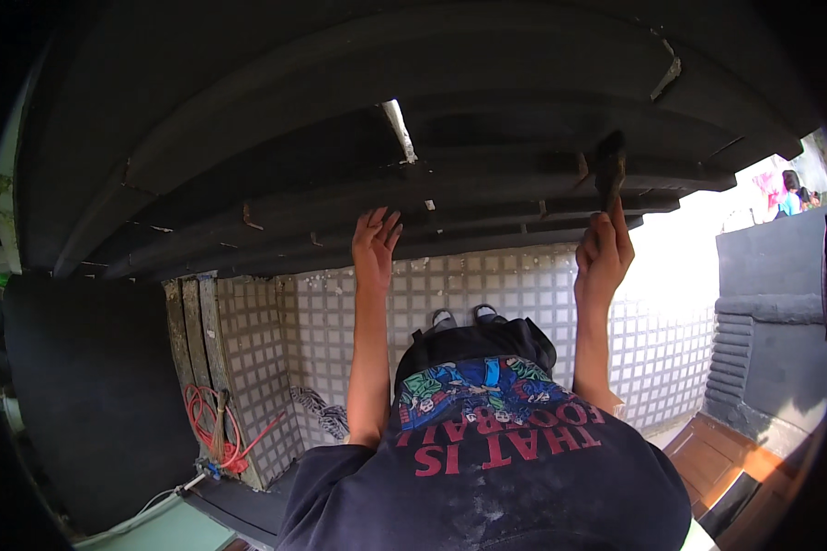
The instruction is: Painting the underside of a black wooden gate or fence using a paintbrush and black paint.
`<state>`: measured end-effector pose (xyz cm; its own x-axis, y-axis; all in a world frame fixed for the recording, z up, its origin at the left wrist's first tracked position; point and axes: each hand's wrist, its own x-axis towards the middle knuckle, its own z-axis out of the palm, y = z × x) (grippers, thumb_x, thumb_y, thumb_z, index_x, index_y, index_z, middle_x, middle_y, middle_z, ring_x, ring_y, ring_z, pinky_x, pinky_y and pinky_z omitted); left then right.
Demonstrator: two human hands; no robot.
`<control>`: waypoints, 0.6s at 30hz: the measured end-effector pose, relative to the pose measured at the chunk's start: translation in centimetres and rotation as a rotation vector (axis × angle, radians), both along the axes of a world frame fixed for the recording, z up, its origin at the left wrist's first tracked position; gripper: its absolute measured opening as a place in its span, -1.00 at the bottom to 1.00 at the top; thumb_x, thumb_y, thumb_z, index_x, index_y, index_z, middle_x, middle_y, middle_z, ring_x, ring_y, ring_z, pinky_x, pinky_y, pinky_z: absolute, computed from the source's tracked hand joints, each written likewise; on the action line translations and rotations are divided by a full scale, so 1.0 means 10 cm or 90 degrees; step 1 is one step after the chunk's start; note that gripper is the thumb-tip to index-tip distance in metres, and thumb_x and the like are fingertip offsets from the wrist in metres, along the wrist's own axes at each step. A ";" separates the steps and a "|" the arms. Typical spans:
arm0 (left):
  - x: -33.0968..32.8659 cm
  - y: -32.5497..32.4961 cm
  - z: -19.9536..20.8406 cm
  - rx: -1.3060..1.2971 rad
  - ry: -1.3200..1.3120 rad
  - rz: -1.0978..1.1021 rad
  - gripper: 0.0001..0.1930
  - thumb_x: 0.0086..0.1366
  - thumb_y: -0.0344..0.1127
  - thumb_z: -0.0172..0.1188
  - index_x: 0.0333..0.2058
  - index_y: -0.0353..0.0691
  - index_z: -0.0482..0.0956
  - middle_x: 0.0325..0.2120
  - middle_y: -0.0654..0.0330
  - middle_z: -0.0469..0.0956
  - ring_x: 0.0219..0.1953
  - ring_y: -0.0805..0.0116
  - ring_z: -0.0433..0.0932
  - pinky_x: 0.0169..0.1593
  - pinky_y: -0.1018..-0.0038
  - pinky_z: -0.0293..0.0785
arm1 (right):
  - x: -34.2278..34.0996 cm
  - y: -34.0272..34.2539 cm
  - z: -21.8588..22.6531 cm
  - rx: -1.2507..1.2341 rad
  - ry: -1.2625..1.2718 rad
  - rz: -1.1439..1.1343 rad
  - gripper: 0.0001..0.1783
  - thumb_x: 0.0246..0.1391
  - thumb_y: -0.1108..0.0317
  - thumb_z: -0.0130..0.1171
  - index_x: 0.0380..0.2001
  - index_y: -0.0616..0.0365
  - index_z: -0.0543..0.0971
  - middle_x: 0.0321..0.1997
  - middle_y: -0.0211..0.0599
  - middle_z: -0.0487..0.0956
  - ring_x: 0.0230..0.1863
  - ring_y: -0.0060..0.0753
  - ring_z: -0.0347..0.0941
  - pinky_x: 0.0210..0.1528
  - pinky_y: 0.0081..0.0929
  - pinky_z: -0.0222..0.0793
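A paintbrush (608,174) with a dark head is gripped by my right hand (603,253), its index finger stretched along the handle. The brush head lies against a surface of black overlapping boards (285,156), right of the middle. My left hand (375,237) is raised at the boards' lower part, fingers apart and slightly bent, holding nothing. Whether its fingertips touch the boards, I cannot tell. A pale slit (399,131) and several small light or brown patches break the black surface.
Below me is a floor of pale square tiles (515,275). At left, a red hose (213,427) is coiled beside weathered wooden planks (198,331), near a crumpled striped cloth (322,413). A grey wall (776,262) and a brown wooden panel (717,459) stand at right. Farther off is a person (789,195).
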<state>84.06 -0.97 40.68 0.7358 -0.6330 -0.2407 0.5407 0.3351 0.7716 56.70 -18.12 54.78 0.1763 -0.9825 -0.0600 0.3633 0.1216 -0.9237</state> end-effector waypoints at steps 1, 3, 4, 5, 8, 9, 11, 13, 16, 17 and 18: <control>0.03 -0.02 0.04 -0.045 0.039 -0.015 -0.58 0.27 -0.41 -0.02 0.13 -0.23 0.33 0.12 0.12 0.44 0.19 0.08 0.40 0.23 0.21 0.32 | 0.06 0.05 -0.04 -0.001 -0.009 -0.062 -0.45 0.26 0.42 -0.01 0.31 0.21 0.27 -0.48 -0.56 0.39 -0.66 -0.85 0.04 -0.73 -0.78 -0.11; 0.06 0.00 0.09 -0.088 0.078 -0.032 -0.56 0.25 -0.45 -0.04 0.13 -0.23 0.31 0.16 0.08 0.40 0.22 0.04 0.36 0.26 0.16 0.30 | 0.34 0.17 -0.03 0.009 0.060 -0.040 -0.46 0.25 0.41 -0.01 0.30 0.15 0.31 -0.62 -0.62 0.30 -0.68 -0.84 0.09 -0.73 -0.76 -0.04; 0.04 0.00 0.10 -0.103 0.086 -0.057 -0.54 0.24 -0.47 -0.06 0.15 -0.23 0.30 0.18 0.07 0.37 0.24 0.05 0.34 0.27 0.16 0.28 | 0.56 0.31 0.06 0.008 0.093 -0.007 -0.47 0.25 0.41 -0.01 0.30 0.14 0.32 -0.66 -0.64 0.27 -0.68 -0.84 0.12 -0.72 -0.76 -0.01; 0.03 -0.01 0.13 -0.117 0.094 -0.082 -0.52 0.22 -0.48 -0.07 0.16 -0.22 0.29 0.21 0.05 0.35 0.26 0.05 0.31 0.28 0.15 0.27 | 0.76 0.44 0.04 -0.006 0.095 0.028 -0.47 0.24 0.41 0.00 0.29 0.15 0.33 -0.69 -0.64 0.25 -0.69 -0.82 0.13 -0.71 -0.74 0.02; 0.02 0.01 0.16 -0.091 0.114 -0.088 -0.51 0.22 -0.48 -0.08 0.17 -0.23 0.28 0.23 0.06 0.31 0.28 0.05 0.27 0.29 0.15 0.25 | 1.13 0.73 -0.12 -0.079 0.179 0.147 -0.45 0.21 0.41 0.01 0.29 0.15 0.33 -0.71 -0.63 0.23 -0.72 -0.79 0.12 -0.71 -0.71 0.05; 0.03 0.04 0.18 -0.091 0.114 -0.088 -0.51 0.22 -0.48 -0.08 0.17 -0.23 0.28 0.23 0.06 0.31 0.28 0.05 0.27 0.29 0.15 0.25 | 1.18 0.81 -0.07 -0.078 0.179 0.146 -0.45 0.21 0.41 0.01 0.29 0.15 0.33 -0.71 -0.63 0.23 -0.72 -0.79 0.12 -0.71 -0.71 0.05; 0.04 0.07 0.20 -0.089 0.107 -0.108 -0.50 0.23 -0.47 -0.10 0.19 -0.23 0.26 0.25 0.07 0.30 0.29 0.05 0.26 0.31 0.15 0.23 | 1.20 0.93 0.13 0.009 0.104 0.301 -0.44 0.21 0.40 0.02 0.29 0.18 0.33 -0.71 -0.62 0.25 -0.72 -0.78 0.14 -0.72 -0.70 0.03; 0.04 0.09 0.22 -0.095 0.121 -0.111 -0.50 0.23 -0.47 -0.10 0.19 -0.23 0.26 0.26 0.06 0.28 0.29 0.05 0.26 0.31 0.14 0.23 | 1.10 0.85 0.26 0.049 0.069 0.301 -0.44 0.20 0.40 0.03 0.28 0.19 0.33 -0.71 -0.62 0.26 -0.74 -0.79 0.12 -0.73 -0.70 0.01; 0.06 0.09 0.24 -0.091 0.124 -0.123 -0.50 0.24 -0.47 -0.12 0.19 -0.23 0.26 0.28 0.06 0.26 0.30 0.04 0.25 0.32 0.13 0.22 | 0.77 0.41 0.19 0.119 -0.033 0.245 -0.44 0.19 0.44 0.03 0.28 0.21 0.33 -0.63 -0.60 0.35 -0.73 -0.82 0.06 -0.74 -0.74 -0.07; 0.08 0.11 0.24 -0.080 0.112 -0.129 -0.50 0.24 -0.48 -0.12 0.19 -0.23 0.27 0.29 0.05 0.25 0.30 0.04 0.25 0.32 0.13 0.22 | 0.67 0.28 0.16 0.105 -0.037 0.202 -0.44 0.18 0.46 0.03 0.28 0.22 0.32 -0.57 -0.59 0.38 -0.71 -0.84 0.05 -0.74 -0.76 -0.10; 0.09 0.11 0.25 -0.081 0.113 -0.133 -0.50 0.24 -0.48 -0.12 0.19 -0.23 0.27 0.29 0.05 0.25 0.30 0.04 0.25 0.32 0.13 0.22 | 0.56 0.19 0.16 0.089 -0.041 0.157 -0.43 0.18 0.47 0.02 0.28 0.22 0.31 -0.51 -0.59 0.40 -0.69 -0.86 0.04 -0.74 -0.78 -0.13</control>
<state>84.99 0.13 43.18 0.5405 -0.7993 -0.2627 0.7304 0.2908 0.6180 62.30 -16.26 56.34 0.4169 -0.8923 -0.1731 0.3649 0.3387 -0.8673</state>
